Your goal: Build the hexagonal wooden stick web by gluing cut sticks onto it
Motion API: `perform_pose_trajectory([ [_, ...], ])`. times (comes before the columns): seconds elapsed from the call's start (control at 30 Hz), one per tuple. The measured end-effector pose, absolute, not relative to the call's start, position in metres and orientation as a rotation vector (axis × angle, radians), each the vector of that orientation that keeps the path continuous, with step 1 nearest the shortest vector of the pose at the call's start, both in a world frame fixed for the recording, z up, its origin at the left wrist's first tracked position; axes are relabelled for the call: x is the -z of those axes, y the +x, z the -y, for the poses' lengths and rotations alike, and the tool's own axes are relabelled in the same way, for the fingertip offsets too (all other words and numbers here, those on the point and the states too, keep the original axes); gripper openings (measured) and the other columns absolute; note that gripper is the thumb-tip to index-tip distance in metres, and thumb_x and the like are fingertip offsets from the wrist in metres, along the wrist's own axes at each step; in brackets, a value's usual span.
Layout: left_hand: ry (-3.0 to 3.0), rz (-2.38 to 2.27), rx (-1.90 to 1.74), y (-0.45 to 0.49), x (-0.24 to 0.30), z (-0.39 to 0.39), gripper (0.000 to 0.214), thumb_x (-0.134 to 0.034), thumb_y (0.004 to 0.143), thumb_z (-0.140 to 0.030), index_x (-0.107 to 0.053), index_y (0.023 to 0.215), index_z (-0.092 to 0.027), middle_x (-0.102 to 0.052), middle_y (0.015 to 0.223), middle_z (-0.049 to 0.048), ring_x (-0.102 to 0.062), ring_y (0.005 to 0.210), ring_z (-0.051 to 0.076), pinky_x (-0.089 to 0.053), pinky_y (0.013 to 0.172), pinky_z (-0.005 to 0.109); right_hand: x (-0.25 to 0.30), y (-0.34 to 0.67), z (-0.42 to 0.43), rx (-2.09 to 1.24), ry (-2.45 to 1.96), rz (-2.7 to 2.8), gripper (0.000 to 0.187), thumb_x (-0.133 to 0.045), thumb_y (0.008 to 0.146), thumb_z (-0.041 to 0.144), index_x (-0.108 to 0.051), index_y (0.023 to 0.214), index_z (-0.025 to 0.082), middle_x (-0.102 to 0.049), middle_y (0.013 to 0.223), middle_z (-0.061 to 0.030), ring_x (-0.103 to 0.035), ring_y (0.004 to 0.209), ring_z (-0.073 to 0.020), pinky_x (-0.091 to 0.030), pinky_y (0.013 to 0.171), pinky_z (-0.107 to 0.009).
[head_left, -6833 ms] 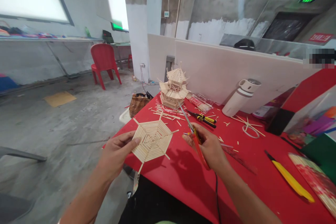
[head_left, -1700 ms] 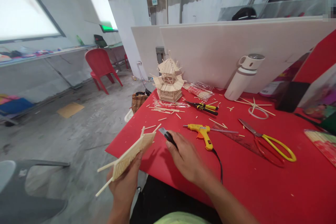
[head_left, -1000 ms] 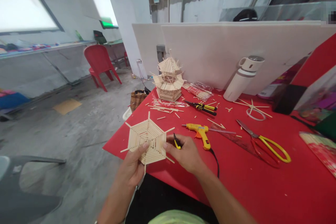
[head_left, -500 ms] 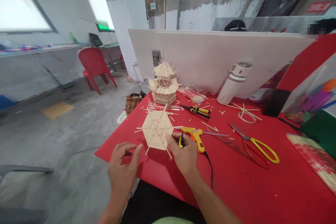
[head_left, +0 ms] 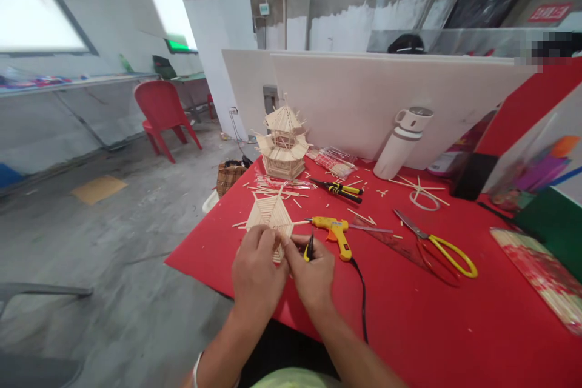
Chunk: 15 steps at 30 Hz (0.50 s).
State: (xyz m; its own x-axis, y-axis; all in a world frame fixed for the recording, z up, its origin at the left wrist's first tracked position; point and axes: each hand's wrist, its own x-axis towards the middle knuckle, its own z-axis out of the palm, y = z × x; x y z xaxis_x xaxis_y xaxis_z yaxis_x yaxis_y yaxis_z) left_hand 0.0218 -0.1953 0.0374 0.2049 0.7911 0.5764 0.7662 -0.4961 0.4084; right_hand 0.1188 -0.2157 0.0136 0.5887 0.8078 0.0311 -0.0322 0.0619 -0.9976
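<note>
Apparently we are doing close handwork on the hexagonal stick panel, and the next move calls for a steady hold. It lies over the desk, just beyond our fingers, near part hidden. Our right hand curls round a black-and-yellow tool; our left hand bunches its fingers, pinching what we cannot tell.

Left hand curls at near side of hexagonal stick panel, grip hidden. Right hand, beside it, holds yellow-and-black cutter. Glue gun and scissors lie to the right on red table; stick pagoda stands beyond.
</note>
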Motion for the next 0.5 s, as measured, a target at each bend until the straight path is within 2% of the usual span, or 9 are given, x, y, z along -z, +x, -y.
perform_pose_trajectory([
  [0.1, 2.443, -1.403, -1.372, 0.016, -0.038, 0.196, 0.012, -0.061, 0.087, -0.014, -0.063, 0.097, -0.02, -0.068, 0.105, 0.0082, -0.066, 0.1, 0.023, -0.056, 0.085, 0.035, -0.023, 0.117, 0.22, -0.724, -1.346, 0.771, 0.029, -0.074, 0.078, 0.045, -0.078, 0.086, 0.017, -0.075, 0.075, -0.0035, -0.066, 0.065, -0.0166, -0.053, 0.062, -0.026],
  [0.17, 2.435, -1.324, -1.43, 0.011, -0.039, 0.196, 0.017, -0.059, 0.09, -0.014, -0.065, 0.103, -0.021, -0.07, 0.107, 0.0082, -0.067, 0.102, 0.021, -0.056, 0.09, 0.034, -0.028, 0.116, 0.223, -0.772, -1.299, 0.821, 0.028, -0.073, 0.081, 0.045, -0.078, 0.087, 0.018, -0.076, 0.078, -0.004, -0.067, 0.068, -0.0172, -0.055, 0.065, -0.027],
  [0.27, 2.386, -1.291, -1.437, 0.001, -0.04, 0.197, 0.021, -0.058, 0.092, -0.015, -0.068, 0.108, -0.022, -0.074, 0.107, 0.0073, -0.07, 0.1, 0.02, -0.057, 0.091, 0.032, -0.032, 0.115, 0.227, -0.857, -1.216, 0.89, 0.025, -0.072, 0.083, 0.044, -0.077, 0.089, 0.02, -0.078, 0.09, -0.0053, -0.071, 0.083, -0.0198, -0.057, 0.078, -0.03],
  [0.33, 2.339, -1.31, -1.422, -0.007, -0.04, 0.199, 0.021, -0.059, 0.091, -0.016, -0.071, 0.107, -0.022, -0.075, 0.106, 0.0066, -0.072, 0.096, 0.019, -0.058, 0.089, 0.031, -0.031, 0.113, 0.228, -0.88, -1.19, 0.945, 0.024, -0.072, 0.084, 0.042, -0.077, 0.089, 0.02, -0.078, 0.091, -0.0053, -0.071, 0.085, -0.0199, -0.056, 0.079, -0.03],
  [0.5, 2.224, -1.392, -1.338, -0.028, -0.04, 0.207, 0.019, -0.058, 0.09, -0.019, -0.073, 0.102, -0.021, -0.077, 0.099, 0.0051, -0.074, 0.086, 0.018, -0.06, 0.08, 0.028, -0.026, 0.105, 0.23, -0.906, -1.226, 1.079, 0.023, -0.069, 0.086, 0.04, -0.076, 0.086, 0.018, -0.077, 0.086, -0.0038, -0.064, 0.065, -0.0136, -0.051, 0.063, -0.024],
])
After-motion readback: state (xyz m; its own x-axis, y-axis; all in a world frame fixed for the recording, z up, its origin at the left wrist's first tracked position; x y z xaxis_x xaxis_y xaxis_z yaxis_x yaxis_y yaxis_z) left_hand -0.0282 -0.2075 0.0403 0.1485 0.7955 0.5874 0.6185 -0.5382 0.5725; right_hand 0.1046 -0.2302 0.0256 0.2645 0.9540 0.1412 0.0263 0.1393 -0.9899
